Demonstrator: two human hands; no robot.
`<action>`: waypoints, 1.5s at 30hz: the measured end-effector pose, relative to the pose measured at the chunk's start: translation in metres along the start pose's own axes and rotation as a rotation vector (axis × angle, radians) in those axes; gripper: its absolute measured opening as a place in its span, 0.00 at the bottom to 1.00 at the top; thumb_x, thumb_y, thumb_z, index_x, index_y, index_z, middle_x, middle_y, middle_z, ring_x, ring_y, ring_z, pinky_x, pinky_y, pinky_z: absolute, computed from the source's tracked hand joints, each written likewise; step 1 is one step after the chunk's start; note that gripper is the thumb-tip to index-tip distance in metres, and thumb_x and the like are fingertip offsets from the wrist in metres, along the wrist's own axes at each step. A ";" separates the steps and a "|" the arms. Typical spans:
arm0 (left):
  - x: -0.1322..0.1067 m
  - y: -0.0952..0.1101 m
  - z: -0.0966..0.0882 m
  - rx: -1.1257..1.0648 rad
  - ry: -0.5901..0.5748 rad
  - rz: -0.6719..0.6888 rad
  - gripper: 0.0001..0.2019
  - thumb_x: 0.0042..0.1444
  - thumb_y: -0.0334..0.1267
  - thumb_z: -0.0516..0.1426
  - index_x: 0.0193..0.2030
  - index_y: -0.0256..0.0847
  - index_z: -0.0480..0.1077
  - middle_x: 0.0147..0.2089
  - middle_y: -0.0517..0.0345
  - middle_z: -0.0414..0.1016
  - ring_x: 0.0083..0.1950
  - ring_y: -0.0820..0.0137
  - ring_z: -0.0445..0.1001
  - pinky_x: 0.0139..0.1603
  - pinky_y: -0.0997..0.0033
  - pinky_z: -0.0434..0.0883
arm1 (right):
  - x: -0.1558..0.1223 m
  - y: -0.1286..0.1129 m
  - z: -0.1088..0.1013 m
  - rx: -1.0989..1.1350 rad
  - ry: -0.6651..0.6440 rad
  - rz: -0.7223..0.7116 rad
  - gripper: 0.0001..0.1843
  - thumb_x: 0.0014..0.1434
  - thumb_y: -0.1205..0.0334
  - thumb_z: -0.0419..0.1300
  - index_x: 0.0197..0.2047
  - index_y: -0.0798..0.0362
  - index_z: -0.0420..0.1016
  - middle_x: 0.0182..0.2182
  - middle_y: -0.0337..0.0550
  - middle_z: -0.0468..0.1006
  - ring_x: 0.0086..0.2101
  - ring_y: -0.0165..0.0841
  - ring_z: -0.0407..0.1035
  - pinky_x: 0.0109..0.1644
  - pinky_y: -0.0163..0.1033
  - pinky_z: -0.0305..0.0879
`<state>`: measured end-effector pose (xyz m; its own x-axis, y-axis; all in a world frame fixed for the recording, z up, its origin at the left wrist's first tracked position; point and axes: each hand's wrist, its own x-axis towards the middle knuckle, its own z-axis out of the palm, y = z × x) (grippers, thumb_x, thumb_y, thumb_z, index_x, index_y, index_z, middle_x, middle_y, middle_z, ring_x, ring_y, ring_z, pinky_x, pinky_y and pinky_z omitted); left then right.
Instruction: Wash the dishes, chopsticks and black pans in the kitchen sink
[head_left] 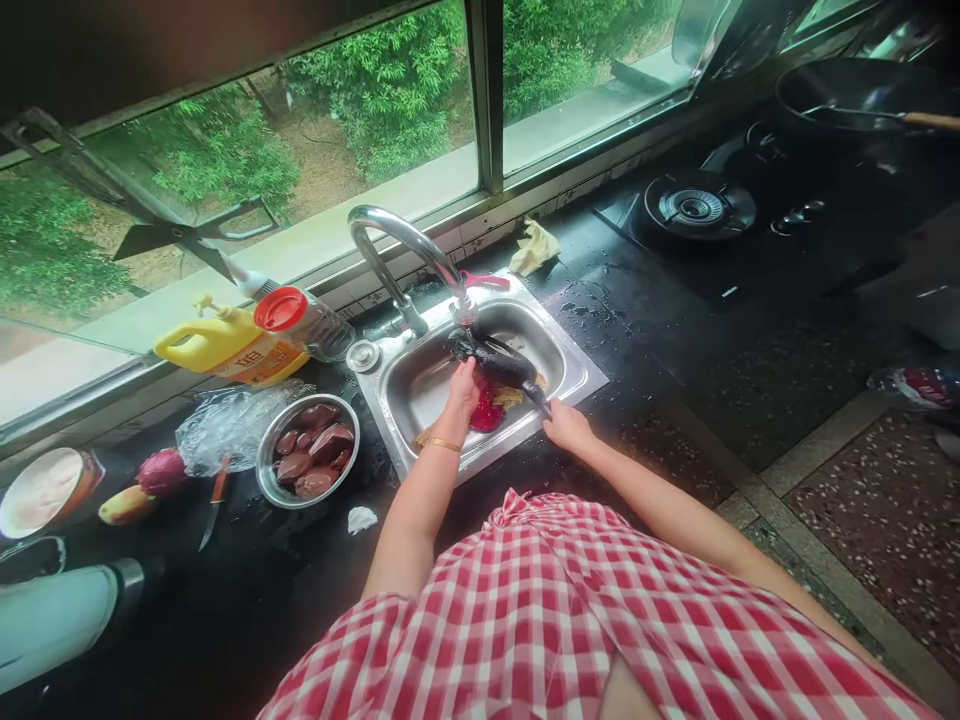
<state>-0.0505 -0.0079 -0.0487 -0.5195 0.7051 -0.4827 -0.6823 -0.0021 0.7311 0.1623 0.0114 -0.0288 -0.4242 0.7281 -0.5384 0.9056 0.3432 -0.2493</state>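
Over the steel sink (420,395), a black pan (506,365) is tilted so that it shows nearly edge-on below the tap (409,235). My right hand (568,428) is closed round its handle, near the sink's front right rim. At the pan's left end is my left hand (463,390), its fingers closed on the dark edge; whether they also hold a scrubber is hidden. A shiny red thing (486,408) and some yellowish scraps (512,398) lie in the sink beneath the pan.
On the left stand a steel bowl (262,470) of dark red meat chunks, a knife (217,500), fruit (161,470), a plastic bag (225,430) and a yellow jug (217,345). A cloth (534,248) lies behind the sink. Rightward are a gas burner (697,207) and a wok (862,95).
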 end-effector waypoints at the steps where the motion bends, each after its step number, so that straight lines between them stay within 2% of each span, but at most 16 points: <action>1: 0.001 0.005 0.007 -0.026 -0.014 -0.012 0.06 0.53 0.38 0.61 0.36 0.38 0.71 0.38 0.55 0.77 0.42 0.69 0.74 0.51 0.65 0.68 | 0.000 -0.002 -0.001 0.020 0.002 -0.002 0.17 0.59 0.64 0.50 0.51 0.58 0.64 0.44 0.59 0.77 0.45 0.47 0.73 0.44 0.45 0.65; 7: 0.005 0.029 0.037 0.003 -0.117 0.052 0.06 0.53 0.35 0.61 0.34 0.39 0.68 0.32 0.61 0.74 0.30 0.75 0.70 0.38 0.72 0.68 | -0.013 -0.026 0.000 0.220 -0.015 -0.032 0.19 0.59 0.62 0.50 0.54 0.56 0.63 0.45 0.55 0.77 0.46 0.45 0.72 0.45 0.43 0.65; 11: 0.009 0.032 0.044 0.138 -0.055 0.042 0.06 0.52 0.32 0.61 0.32 0.39 0.65 0.26 0.65 0.69 0.25 0.78 0.66 0.31 0.76 0.64 | -0.024 -0.048 0.013 0.410 -0.042 -0.096 0.19 0.60 0.61 0.52 0.54 0.57 0.65 0.46 0.55 0.76 0.46 0.43 0.72 0.47 0.42 0.64; 13: 0.011 0.037 0.037 0.191 -0.070 0.022 0.06 0.51 0.32 0.61 0.31 0.38 0.66 0.25 0.65 0.69 0.24 0.78 0.65 0.31 0.76 0.64 | -0.027 -0.054 0.019 0.556 -0.073 -0.198 0.21 0.60 0.59 0.53 0.55 0.56 0.65 0.47 0.52 0.76 0.46 0.41 0.71 0.48 0.41 0.64; 15: 0.013 0.045 0.023 0.229 -0.157 -0.009 0.06 0.49 0.32 0.62 0.33 0.38 0.68 0.28 0.62 0.71 0.25 0.77 0.67 0.31 0.75 0.65 | -0.028 -0.055 0.022 0.661 -0.134 -0.281 0.22 0.61 0.56 0.54 0.56 0.55 0.66 0.45 0.48 0.77 0.44 0.38 0.72 0.48 0.40 0.64; 18: 0.014 0.055 -0.001 0.233 -0.245 -0.025 0.09 0.47 0.32 0.64 0.36 0.37 0.71 0.33 0.59 0.75 0.30 0.74 0.70 0.35 0.73 0.67 | -0.025 -0.044 0.017 0.643 -0.163 -0.305 0.22 0.61 0.55 0.54 0.55 0.56 0.70 0.40 0.46 0.79 0.41 0.37 0.72 0.47 0.39 0.64; 21: 0.015 0.056 -0.018 0.218 -0.117 0.041 0.07 0.46 0.31 0.63 0.33 0.37 0.71 0.32 0.61 0.75 0.32 0.76 0.71 0.41 0.74 0.67 | -0.017 -0.025 0.005 0.551 -0.134 -0.282 0.19 0.61 0.60 0.55 0.53 0.57 0.73 0.40 0.47 0.79 0.41 0.36 0.72 0.47 0.37 0.64; 24: 0.014 0.050 -0.026 0.251 0.019 0.104 0.04 0.46 0.29 0.62 0.30 0.36 0.70 0.30 0.63 0.74 0.31 0.78 0.70 0.44 0.75 0.67 | -0.004 -0.005 -0.008 0.483 -0.121 -0.252 0.19 0.61 0.63 0.54 0.54 0.57 0.72 0.44 0.47 0.78 0.44 0.36 0.71 0.49 0.37 0.63; 29: 0.011 0.043 -0.032 0.195 0.079 0.010 0.03 0.49 0.31 0.60 0.32 0.35 0.71 0.31 0.58 0.77 0.33 0.74 0.73 0.48 0.70 0.69 | 0.024 0.010 -0.021 0.431 -0.095 -0.232 0.18 0.61 0.63 0.54 0.53 0.56 0.73 0.46 0.47 0.78 0.46 0.36 0.71 0.49 0.36 0.64; 33: 0.010 0.044 -0.046 0.114 0.199 -0.034 0.05 0.55 0.34 0.57 0.36 0.35 0.72 0.35 0.52 0.79 0.41 0.69 0.76 0.53 0.66 0.69 | 0.042 0.004 -0.024 0.441 -0.081 -0.211 0.17 0.62 0.61 0.54 0.52 0.55 0.74 0.45 0.47 0.78 0.44 0.35 0.72 0.48 0.36 0.65; 38: 0.009 0.042 -0.075 0.100 0.283 -0.010 0.10 0.57 0.39 0.57 0.42 0.36 0.72 0.41 0.50 0.79 0.48 0.67 0.75 0.55 0.65 0.70 | 0.057 -0.015 -0.022 0.435 -0.068 -0.185 0.16 0.61 0.62 0.55 0.51 0.55 0.75 0.45 0.46 0.78 0.45 0.36 0.71 0.50 0.38 0.65; 42: 0.003 0.035 -0.086 0.035 0.272 0.024 0.06 0.57 0.38 0.57 0.38 0.37 0.71 0.41 0.52 0.79 0.47 0.69 0.75 0.55 0.67 0.70 | 0.070 -0.024 -0.021 0.420 -0.037 -0.164 0.17 0.61 0.63 0.54 0.51 0.54 0.75 0.45 0.46 0.78 0.46 0.34 0.71 0.51 0.37 0.65; 45: -0.005 0.030 -0.080 0.049 0.194 0.076 0.05 0.55 0.37 0.60 0.37 0.39 0.71 0.41 0.56 0.78 0.45 0.71 0.75 0.53 0.69 0.69 | 0.083 -0.024 -0.028 0.415 -0.021 -0.179 0.16 0.61 0.64 0.54 0.50 0.54 0.75 0.46 0.44 0.78 0.45 0.33 0.72 0.50 0.36 0.64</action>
<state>-0.1094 -0.0681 -0.0628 -0.6608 0.5544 -0.5060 -0.6143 -0.0121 0.7890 0.1052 0.0799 -0.0451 -0.5776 0.6653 -0.4730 0.7448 0.1925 -0.6389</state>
